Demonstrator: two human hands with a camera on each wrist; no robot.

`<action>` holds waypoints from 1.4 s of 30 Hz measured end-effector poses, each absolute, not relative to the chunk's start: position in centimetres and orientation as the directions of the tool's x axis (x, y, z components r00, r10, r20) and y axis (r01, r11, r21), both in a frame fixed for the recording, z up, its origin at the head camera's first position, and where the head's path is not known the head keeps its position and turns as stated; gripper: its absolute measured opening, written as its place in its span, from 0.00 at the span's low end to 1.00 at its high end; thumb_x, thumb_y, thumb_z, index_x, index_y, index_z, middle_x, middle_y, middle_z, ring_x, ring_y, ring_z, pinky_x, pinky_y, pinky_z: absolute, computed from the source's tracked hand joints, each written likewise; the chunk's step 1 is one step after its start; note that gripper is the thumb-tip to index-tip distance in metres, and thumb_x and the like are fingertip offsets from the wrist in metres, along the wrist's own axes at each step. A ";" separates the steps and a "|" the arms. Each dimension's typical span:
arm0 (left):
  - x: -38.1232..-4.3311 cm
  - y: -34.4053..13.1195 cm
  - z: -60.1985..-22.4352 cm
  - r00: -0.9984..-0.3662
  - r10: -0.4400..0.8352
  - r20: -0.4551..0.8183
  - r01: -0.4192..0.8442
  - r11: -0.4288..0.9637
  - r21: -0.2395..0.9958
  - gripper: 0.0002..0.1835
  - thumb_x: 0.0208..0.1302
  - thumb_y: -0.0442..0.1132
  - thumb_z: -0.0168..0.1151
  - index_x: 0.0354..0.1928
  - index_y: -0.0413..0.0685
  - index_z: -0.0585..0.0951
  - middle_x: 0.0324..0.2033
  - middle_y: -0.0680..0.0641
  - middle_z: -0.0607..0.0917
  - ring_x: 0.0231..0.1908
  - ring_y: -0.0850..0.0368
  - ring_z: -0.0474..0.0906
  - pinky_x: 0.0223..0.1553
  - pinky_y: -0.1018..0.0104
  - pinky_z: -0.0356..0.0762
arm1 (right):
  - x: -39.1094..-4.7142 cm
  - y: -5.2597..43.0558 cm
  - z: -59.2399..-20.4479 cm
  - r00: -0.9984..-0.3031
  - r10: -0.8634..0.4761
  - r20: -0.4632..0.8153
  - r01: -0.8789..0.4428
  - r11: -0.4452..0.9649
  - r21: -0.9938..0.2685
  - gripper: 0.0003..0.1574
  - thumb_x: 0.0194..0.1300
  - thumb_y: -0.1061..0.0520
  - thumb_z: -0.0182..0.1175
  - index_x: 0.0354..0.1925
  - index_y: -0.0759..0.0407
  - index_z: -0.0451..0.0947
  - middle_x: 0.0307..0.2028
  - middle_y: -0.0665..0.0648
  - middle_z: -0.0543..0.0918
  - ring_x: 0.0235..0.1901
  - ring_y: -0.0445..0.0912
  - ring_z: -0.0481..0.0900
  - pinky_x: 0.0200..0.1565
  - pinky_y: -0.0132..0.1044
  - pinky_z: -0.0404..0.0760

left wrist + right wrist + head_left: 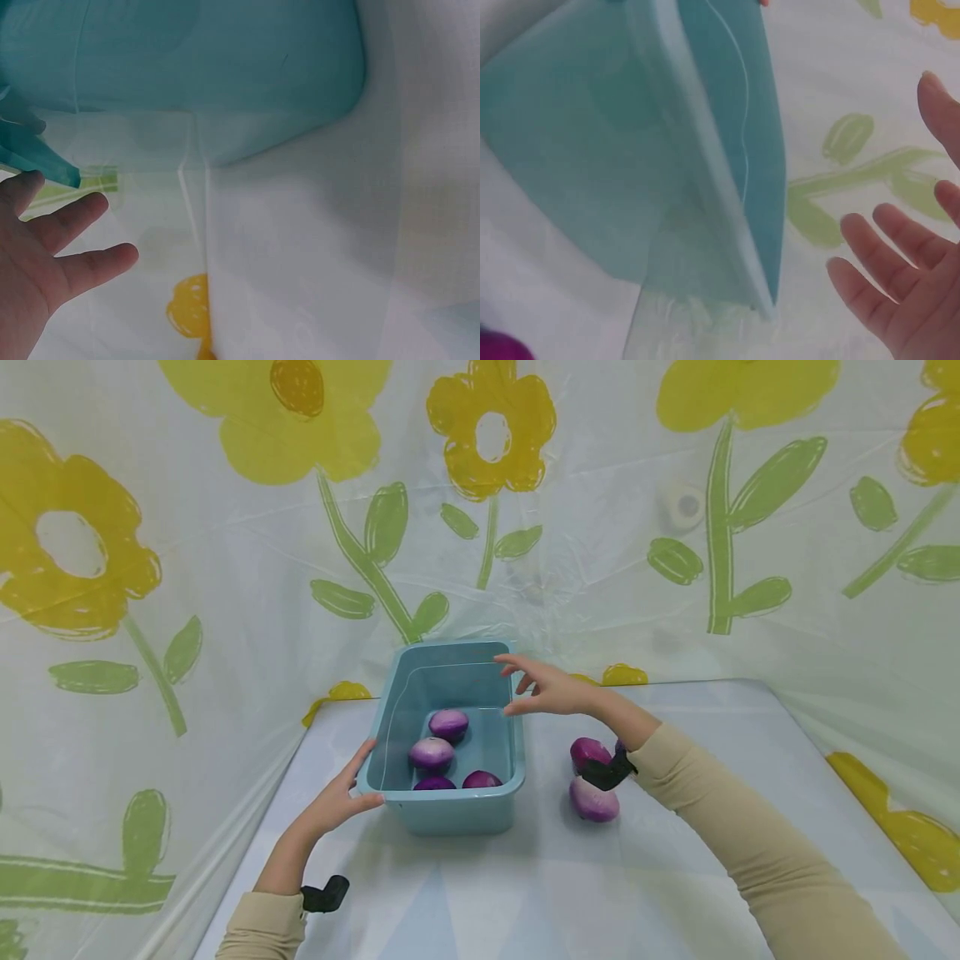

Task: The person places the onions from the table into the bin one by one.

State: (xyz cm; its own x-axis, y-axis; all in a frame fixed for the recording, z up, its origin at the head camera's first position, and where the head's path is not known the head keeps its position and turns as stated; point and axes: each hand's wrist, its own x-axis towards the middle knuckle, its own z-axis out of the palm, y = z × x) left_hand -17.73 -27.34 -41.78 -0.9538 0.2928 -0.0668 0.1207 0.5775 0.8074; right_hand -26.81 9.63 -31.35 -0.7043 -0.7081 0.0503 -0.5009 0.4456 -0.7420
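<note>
A blue plastic bin (457,814) stands on the table with several purple onions (448,724) inside, the nearest ones partly hidden by its front wall. My left hand (341,797) is at the bin's near left corner, thumb at the front rim and fingertips along the left rim. Its fingers look straight and spread in the left wrist view. Over the bin's right rim hovers my right hand (551,687), fingers apart and extended leftward, with nothing between them. In the right wrist view that hand's palm (930,315) shows bare beside the bin's rim (705,142).
To the right of the bin lie a dark purple onion (588,752) and a paler onion (594,800), with another mostly hidden behind the right wrist. A flower-printed curtain (592,527) hangs behind the table (570,885). Black wrist cameras (326,894) are on both wrists.
</note>
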 end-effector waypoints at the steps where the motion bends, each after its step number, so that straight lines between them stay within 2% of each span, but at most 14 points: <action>1: -17.7 -27.4 -41.8 -0.953 0.295 -0.066 0.123 0.577 0.807 0.49 0.53 0.47 0.63 0.71 0.55 0.43 0.69 0.35 0.43 0.63 0.26 0.48 0.53 0.31 0.60 | -26.7 10.1 -31.5 -0.711 -0.701 0.053 -0.496 0.447 -0.744 0.49 0.58 0.52 0.62 0.69 0.57 0.46 0.60 0.64 0.64 0.51 0.54 0.72 0.51 0.46 0.74; 8: -17.7 -27.5 -41.8 -0.953 0.295 -0.068 0.121 0.576 0.809 0.50 0.53 0.47 0.63 0.71 0.54 0.42 0.69 0.34 0.43 0.63 0.26 0.47 0.54 0.31 0.58 | -26.4 13.4 -33.6 -0.734 -0.679 0.008 -0.478 0.508 -0.717 0.48 0.58 0.49 0.62 0.69 0.57 0.49 0.61 0.65 0.65 0.53 0.56 0.71 0.52 0.50 0.73; 18: -17.8 -27.4 -42.0 -0.951 0.305 -0.052 0.139 0.571 0.809 0.50 0.53 0.46 0.63 0.71 0.54 0.42 0.69 0.34 0.43 0.64 0.27 0.47 0.55 0.30 0.55 | -25.2 17.3 -38.2 -0.761 -0.647 -0.043 -0.403 0.524 -0.750 0.48 0.58 0.46 0.61 0.68 0.59 0.50 0.62 0.65 0.64 0.57 0.58 0.68 0.55 0.56 0.68; 24: -17.8 -27.4 -42.1 -0.951 0.307 -0.045 0.146 0.571 0.808 0.49 0.53 0.45 0.63 0.71 0.54 0.43 0.69 0.35 0.43 0.64 0.27 0.47 0.54 0.30 0.57 | -23.9 18.8 -41.2 -0.772 -0.634 -0.047 -0.382 0.522 -0.763 0.46 0.59 0.48 0.61 0.67 0.63 0.52 0.62 0.68 0.60 0.60 0.63 0.61 0.56 0.61 0.64; 28: -17.8 -27.3 -42.0 -0.949 0.312 -0.040 0.152 0.569 0.808 0.50 0.53 0.46 0.63 0.71 0.55 0.43 0.69 0.35 0.43 0.64 0.27 0.47 0.54 0.31 0.58 | -23.2 19.4 -42.8 -0.776 -0.631 -0.010 -0.411 0.516 -0.751 0.45 0.58 0.48 0.62 0.65 0.67 0.54 0.62 0.70 0.60 0.61 0.65 0.57 0.57 0.63 0.62; 32: -17.8 -27.2 -41.9 -0.950 0.310 -0.041 0.148 0.561 0.814 0.50 0.53 0.46 0.64 0.71 0.55 0.43 0.69 0.35 0.43 0.64 0.27 0.48 0.54 0.31 0.59 | -22.9 19.9 -44.5 -0.790 -0.611 0.058 -0.458 0.525 -0.717 0.44 0.56 0.49 0.63 0.62 0.69 0.59 0.60 0.69 0.64 0.60 0.64 0.60 0.56 0.62 0.64; 37: -17.6 -27.0 -41.9 -0.952 0.303 -0.052 0.132 0.554 0.822 0.50 0.53 0.46 0.63 0.71 0.55 0.43 0.69 0.35 0.43 0.64 0.27 0.47 0.54 0.31 0.57 | -22.3 20.7 -46.5 -0.831 -0.551 0.075 -0.435 0.561 -0.704 0.43 0.53 0.48 0.65 0.61 0.67 0.63 0.59 0.69 0.67 0.59 0.64 0.62 0.54 0.61 0.66; 42: -17.5 -27.0 -41.8 -0.954 0.295 -0.055 0.127 0.563 0.817 0.50 0.53 0.46 0.63 0.71 0.55 0.42 0.69 0.35 0.43 0.64 0.28 0.46 0.55 0.30 0.56 | -21.7 21.2 -48.2 -0.861 -0.504 0.062 -0.393 0.584 -0.710 0.40 0.53 0.48 0.65 0.60 0.63 0.65 0.61 0.70 0.63 0.60 0.66 0.59 0.52 0.63 0.67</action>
State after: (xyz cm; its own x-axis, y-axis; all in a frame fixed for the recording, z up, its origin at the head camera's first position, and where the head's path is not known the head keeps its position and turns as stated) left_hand -17.45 -27.00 -41.82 -0.9540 0.2948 -0.0551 0.1268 0.5631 0.8166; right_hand -21.71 21.24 -48.20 -0.8612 -0.5044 0.0618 -0.3932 0.5844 -0.7098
